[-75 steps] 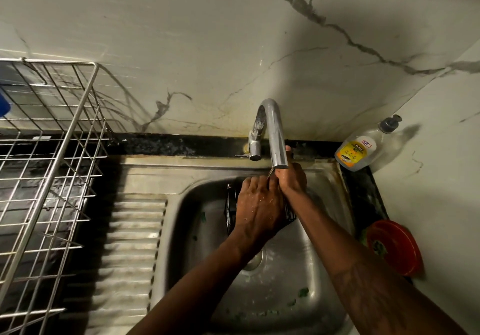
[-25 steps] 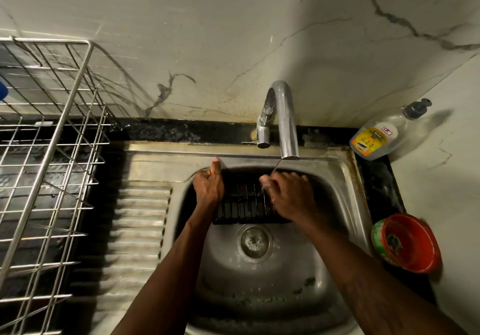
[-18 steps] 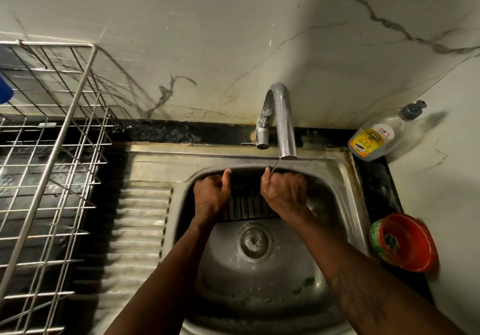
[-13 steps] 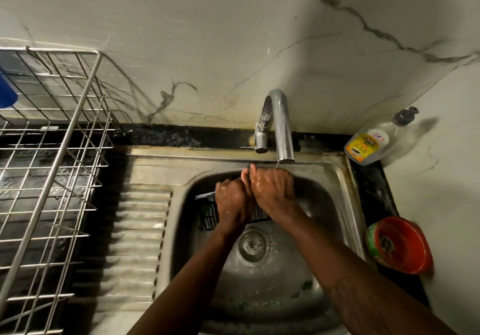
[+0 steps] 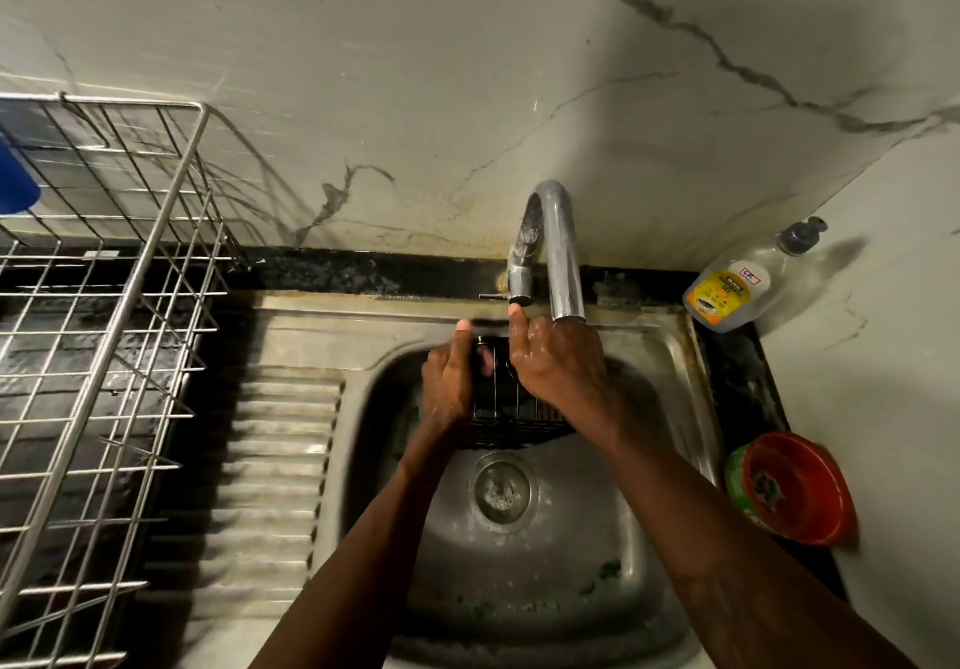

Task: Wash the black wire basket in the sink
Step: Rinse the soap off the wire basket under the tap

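The black wire basket (image 5: 514,416) is held up inside the sink (image 5: 670,356), just under the tap (image 5: 563,253) and above the drain (image 5: 501,492), caught between both hands. The left grip (image 5: 447,388) clasps the basket's left side, thumb up along the top rim and a fingertip seeming to show through the wires, so it is closed round the frame. The right grip (image 5: 556,367) lies over the basket's upper right with its forefinger straight toward the tap's base. Whether its other fingers hook the wires or merely press on them I cannot tell. This looks like the rubbing-and-rinsing step. To do it well, I judge the left grip should act as anchor while the right works along each wire and into the corners, turning the basket so every face passes below the spout. Wet wire is slippery, so a firm hold low in the basin would limit slips and splashing. Below the grips the sink holds a few green scraps (image 5: 608,570). Right of the right grip, on the desk, a soap bottle (image 5: 727,294) leans at the wall and a red bowl (image 5: 795,486) holds something dark, too blurred to name. Well left of the left grip stands a dish rack (image 5: 130,305) with a blue thing (image 5: 15,180) at its far edge.
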`<state>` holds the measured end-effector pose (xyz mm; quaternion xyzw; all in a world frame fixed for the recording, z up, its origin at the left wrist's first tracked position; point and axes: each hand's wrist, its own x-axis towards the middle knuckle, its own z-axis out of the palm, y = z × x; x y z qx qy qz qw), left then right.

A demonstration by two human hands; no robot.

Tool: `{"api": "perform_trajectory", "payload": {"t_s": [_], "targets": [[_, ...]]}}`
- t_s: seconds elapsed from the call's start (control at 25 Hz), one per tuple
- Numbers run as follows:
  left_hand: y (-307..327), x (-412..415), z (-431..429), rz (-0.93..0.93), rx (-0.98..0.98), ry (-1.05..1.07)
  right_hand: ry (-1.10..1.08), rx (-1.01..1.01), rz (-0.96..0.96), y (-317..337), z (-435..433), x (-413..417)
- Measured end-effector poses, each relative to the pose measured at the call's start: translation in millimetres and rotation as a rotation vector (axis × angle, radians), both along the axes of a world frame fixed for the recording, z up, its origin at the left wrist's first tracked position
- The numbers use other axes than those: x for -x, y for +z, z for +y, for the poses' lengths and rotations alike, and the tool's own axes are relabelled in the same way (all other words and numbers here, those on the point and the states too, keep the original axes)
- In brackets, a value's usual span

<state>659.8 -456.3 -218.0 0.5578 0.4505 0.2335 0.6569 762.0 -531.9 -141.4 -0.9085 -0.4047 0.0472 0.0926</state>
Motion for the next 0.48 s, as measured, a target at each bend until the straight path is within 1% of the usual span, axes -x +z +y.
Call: {"api": "perform_trajectory", "payload": {"t_s": [0.04, 0.12, 0.16, 0.24, 0.28, 0.36, 0.4, 0.44, 0.48], "targets": [[9.4, -6.1, -3.6, -0.056, -0.028, -0.03, -0.063, 0.087, 0.022, -2.8, 8.2, 2.3], [16.2, -13.8, -9.0, 0.009, -0.093, 0.008, -0.114, 0.126, 0.034, -3.6, 18.8, 12.3], [13.7, -13.9, -10.5, 0.045, -0.098, 0.061, -0.088, 0.124, 0.037, -3.0, 17.5, 21.6], [8.1, -12.9, -6.1, 0.066, -0.071, 0.188, 0.083, 0.021, 0.008, -8.1, 4.3, 36.5], [7.4, -13.3, -0.7, 0.074, -0.048, 0.205, 0.188, -0.03, -0.017, -13.1, -8.0, 35.6], [14.9, -15.8, 2.6, 0.081, -0.078, 0.14, 0.366, -0.048, -0.111, -22.6, -35.6, 19.9], [20.6, -18.2, -0.3, 0.088, -0.107, 0.089, 0.353, -0.021, -0.112, -22.2, -45.5, 10.3], [26.6, -19.8, -6.7, 0.102, -0.121, 0.039, 0.275, 0.02, -0.089, -20.5, -49.5, 1.8], [27.0, -20.6, -12.8, 0.118, -0.128, -0.004, 0.153, 0.092, -0.043, -13.5, -44.7, -5.3]]}}
